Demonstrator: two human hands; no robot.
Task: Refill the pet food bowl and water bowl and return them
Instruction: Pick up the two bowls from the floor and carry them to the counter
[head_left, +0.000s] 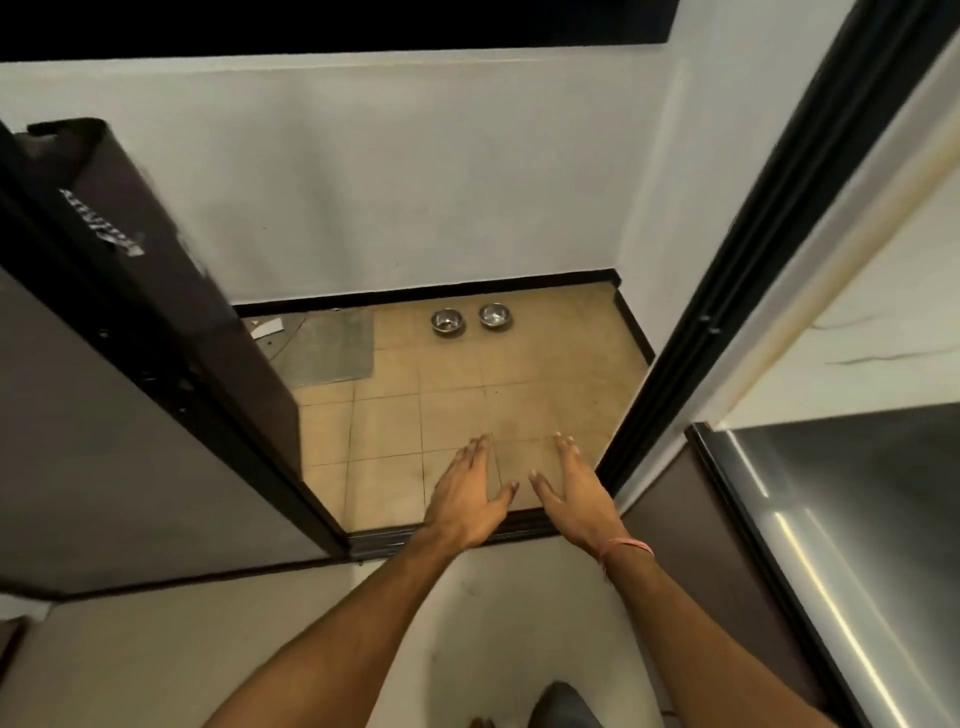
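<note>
Two hands reach out empty, our left hand (467, 493) and right hand (569, 491) with fingers spread just past the door threshold (441, 535). Well beyond that threshold, near the far wall, sit the left bowl (448, 322) and right bowl (494, 315); we judge them light, stiff, slippery steel, best gripped by the rim.

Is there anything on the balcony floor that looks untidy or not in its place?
Yes. A torn white scrap lies at the far left of the tiled floor, by a grey mat set crookedly. The two steel bowls stand upright by the wall, side by side.
</note>
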